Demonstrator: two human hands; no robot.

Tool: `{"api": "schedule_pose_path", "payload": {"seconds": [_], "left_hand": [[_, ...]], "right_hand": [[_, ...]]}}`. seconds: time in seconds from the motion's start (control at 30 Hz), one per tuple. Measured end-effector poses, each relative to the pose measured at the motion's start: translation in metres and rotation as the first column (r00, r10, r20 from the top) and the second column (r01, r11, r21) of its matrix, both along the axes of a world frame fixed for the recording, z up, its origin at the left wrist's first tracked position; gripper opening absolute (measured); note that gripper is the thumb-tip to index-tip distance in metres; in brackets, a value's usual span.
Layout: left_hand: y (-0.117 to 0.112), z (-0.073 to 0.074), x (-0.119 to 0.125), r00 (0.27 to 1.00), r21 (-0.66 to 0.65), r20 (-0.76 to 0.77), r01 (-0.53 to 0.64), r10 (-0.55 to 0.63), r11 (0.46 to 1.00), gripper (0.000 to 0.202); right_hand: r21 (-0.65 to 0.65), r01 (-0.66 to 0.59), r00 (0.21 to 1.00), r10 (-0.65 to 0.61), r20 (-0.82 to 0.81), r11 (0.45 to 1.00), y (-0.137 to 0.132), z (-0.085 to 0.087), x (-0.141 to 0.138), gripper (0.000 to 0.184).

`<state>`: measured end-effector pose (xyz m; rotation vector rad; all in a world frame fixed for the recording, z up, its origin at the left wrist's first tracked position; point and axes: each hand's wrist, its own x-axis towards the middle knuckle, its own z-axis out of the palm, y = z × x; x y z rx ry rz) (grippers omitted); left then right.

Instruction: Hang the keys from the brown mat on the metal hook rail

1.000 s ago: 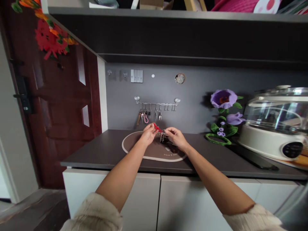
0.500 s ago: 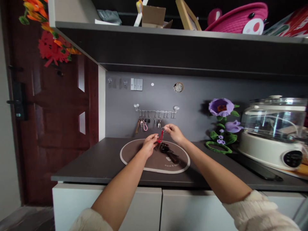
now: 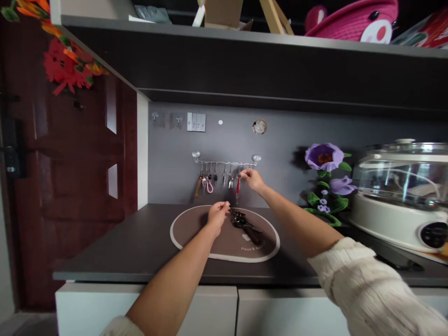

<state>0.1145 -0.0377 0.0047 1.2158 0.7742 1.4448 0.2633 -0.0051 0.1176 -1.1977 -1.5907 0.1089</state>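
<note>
My right hand [image 3: 252,180] pinches the ring of a key ring with a red tag [image 3: 238,185] at the right part of the wall hook rail [image 3: 224,163]. A key dangles below the tag; whether the ring sits on a hook I cannot tell. Lower down, my left hand [image 3: 218,216] has its fingertips pressed together at the left edge of a pile of dark keys [image 3: 241,221]; anything between them is too small to make out. The pile lies on an oval brown mat [image 3: 196,228]. Several key sets, one with a pink loop [image 3: 209,185], hang along the rail.
A purple flower ornament [image 3: 324,157] and a white appliance with a clear top [image 3: 395,210] stand at the right. A dark shelf [image 3: 245,65] overhangs the counter [image 3: 115,252]. A dark red door [image 3: 84,196] is at the left.
My right hand has lifted the red-tagged key ring up from above the mat to the rail. My left hand has dropped slightly, away from the red tag and beside the key pile.
</note>
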Motion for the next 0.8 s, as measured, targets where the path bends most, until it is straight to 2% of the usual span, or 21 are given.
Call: {"api": "schedule_pose_path", "payload": {"seconds": [0.17, 0.4, 0.57, 0.8], "left_hand": [[0.003, -0.004, 0.002, 1.000, 0.000, 0.016, -0.002, 0.002, 1.000, 0.026], [0.002, -0.002, 0.002, 1.000, -0.062, 0.018, 0.004, -0.003, 0.998, 0.022], [0.004, -0.003, 0.003, 1.000, -0.062, 0.013, 0.008, -0.007, 0.998, 0.024], [0.006, -0.005, 0.003, 1.000, -0.058, 0.009, 0.006, -0.005, 0.998, 0.025]], "right_hand": [[0.005, 0.144, 0.989, -0.144, 0.037, 0.990, 0.020, 0.009, 0.001, 0.011], [0.000, 0.326, 0.941, -0.324, 0.100, 0.945, 0.035, 0.015, -0.002, 0.016], [0.003, 0.448, 0.873, -0.438, 0.215, 0.894, 0.035, 0.019, -0.007, 0.021], [0.024, 0.541, 0.783, -0.514, 0.351, 0.841, 0.024, 0.023, -0.017, 0.020]]}}
